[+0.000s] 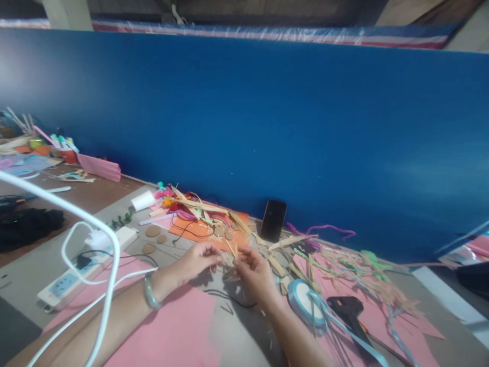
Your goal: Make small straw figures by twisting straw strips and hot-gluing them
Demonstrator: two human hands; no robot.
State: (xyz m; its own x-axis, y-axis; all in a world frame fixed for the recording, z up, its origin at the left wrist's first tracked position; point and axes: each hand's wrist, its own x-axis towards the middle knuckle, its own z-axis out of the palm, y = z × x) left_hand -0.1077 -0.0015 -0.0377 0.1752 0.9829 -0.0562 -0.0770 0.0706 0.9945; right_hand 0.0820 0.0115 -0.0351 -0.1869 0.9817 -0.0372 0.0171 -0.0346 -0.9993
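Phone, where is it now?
Head view, slightly right of and below centre: the phone stands in front of the blue panel, beyond the right hand.

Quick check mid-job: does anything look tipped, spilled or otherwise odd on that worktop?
Yes: the white cup lies on its side beyond the power strip, so it looks tipped over, though I see no spill. Pale dry strips lie strewn untidily beyond the hands. No clear damage shows.
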